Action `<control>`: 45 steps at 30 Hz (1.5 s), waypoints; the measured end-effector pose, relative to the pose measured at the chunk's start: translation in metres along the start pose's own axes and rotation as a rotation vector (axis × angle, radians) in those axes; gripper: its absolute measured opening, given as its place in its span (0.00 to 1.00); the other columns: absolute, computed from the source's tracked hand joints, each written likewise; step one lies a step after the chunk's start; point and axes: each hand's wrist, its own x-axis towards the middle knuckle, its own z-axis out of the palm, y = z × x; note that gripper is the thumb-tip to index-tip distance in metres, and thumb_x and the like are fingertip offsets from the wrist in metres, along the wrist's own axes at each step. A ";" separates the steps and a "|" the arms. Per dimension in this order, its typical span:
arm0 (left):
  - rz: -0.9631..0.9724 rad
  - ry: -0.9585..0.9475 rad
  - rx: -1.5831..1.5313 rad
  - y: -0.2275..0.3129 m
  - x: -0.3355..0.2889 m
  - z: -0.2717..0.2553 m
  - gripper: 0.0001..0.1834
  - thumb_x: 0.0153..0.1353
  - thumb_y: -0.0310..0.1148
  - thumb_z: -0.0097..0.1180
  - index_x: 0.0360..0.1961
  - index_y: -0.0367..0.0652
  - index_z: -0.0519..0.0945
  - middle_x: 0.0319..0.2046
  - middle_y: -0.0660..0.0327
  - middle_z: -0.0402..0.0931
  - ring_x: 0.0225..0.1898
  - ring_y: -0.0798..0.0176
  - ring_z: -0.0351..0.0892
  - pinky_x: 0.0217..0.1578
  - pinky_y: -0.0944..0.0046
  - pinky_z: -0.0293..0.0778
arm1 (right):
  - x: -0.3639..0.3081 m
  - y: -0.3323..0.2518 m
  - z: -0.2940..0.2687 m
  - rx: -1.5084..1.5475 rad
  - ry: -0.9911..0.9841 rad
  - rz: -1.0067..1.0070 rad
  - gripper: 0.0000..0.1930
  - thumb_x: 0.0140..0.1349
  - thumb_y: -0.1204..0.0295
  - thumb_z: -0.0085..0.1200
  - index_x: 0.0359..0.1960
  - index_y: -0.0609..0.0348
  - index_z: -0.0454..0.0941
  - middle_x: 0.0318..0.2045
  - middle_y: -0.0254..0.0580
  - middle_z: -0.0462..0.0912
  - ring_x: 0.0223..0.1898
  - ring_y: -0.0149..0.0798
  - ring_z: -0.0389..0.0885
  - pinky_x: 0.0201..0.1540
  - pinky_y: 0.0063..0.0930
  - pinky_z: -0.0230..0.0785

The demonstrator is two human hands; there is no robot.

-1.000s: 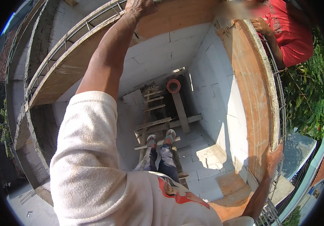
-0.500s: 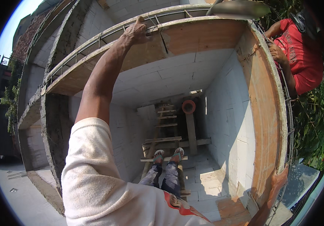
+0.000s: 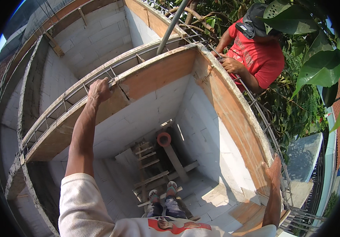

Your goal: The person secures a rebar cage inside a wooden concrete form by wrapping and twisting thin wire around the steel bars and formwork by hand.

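Note:
My left hand (image 3: 100,91) is closed over the top edge of a plywood formwork board (image 3: 154,77), beside a dark vertical gap in it. My right hand (image 3: 272,170) grips the rim of another formwork board (image 3: 233,112) on the right, its fingers partly hidden behind the edge. Steel rebar (image 3: 65,103) runs in the channel behind the left-hand board. Below me, my sandalled feet (image 3: 171,189) rest on a rung of a wooden ladder (image 3: 151,163) that stands inside a room of pale block walls.
Outside the right board, a person in a red shirt (image 3: 257,57) and dark cap has both hands near the rebar. A grey pole (image 3: 172,27) slants up from the far channel. Leafy branches (image 3: 292,19) hang at upper right. A post with an orange round top (image 3: 164,139) stands below.
My view has swung right, bringing the other person and leaves further into sight. Both my hands stay on the board edges. The blurred object at the top is gone from there.

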 end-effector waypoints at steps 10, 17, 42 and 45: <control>0.096 -0.061 -0.079 -0.008 -0.001 -0.005 0.27 0.66 0.55 0.68 0.43 0.36 0.87 0.38 0.37 0.88 0.46 0.32 0.88 0.50 0.37 0.82 | -0.001 0.010 0.031 -0.079 0.062 0.006 0.49 0.56 0.49 0.75 0.73 0.65 0.68 0.60 0.60 0.79 0.65 0.61 0.76 0.69 0.57 0.66; 0.040 -0.042 0.018 -0.026 0.008 0.004 0.28 0.66 0.53 0.69 0.45 0.33 0.86 0.36 0.35 0.86 0.43 0.29 0.87 0.45 0.35 0.81 | 0.010 -0.005 0.018 -0.019 0.018 0.028 0.43 0.55 0.54 0.75 0.69 0.63 0.72 0.59 0.58 0.81 0.62 0.59 0.79 0.66 0.54 0.71; 0.212 -0.051 0.126 -0.176 0.115 0.100 0.31 0.67 0.57 0.66 0.61 0.46 0.88 0.46 0.42 0.90 0.46 0.37 0.90 0.48 0.40 0.82 | 0.001 0.023 0.027 -0.100 0.061 0.092 0.43 0.53 0.50 0.72 0.69 0.59 0.76 0.58 0.63 0.86 0.59 0.65 0.84 0.63 0.58 0.78; 0.152 -0.085 0.101 -0.161 0.112 0.108 0.31 0.65 0.55 0.69 0.59 0.42 0.88 0.49 0.41 0.90 0.51 0.40 0.91 0.52 0.44 0.82 | 0.009 0.022 0.032 -0.114 0.132 0.020 0.44 0.52 0.50 0.73 0.70 0.57 0.76 0.58 0.62 0.86 0.59 0.65 0.84 0.62 0.58 0.78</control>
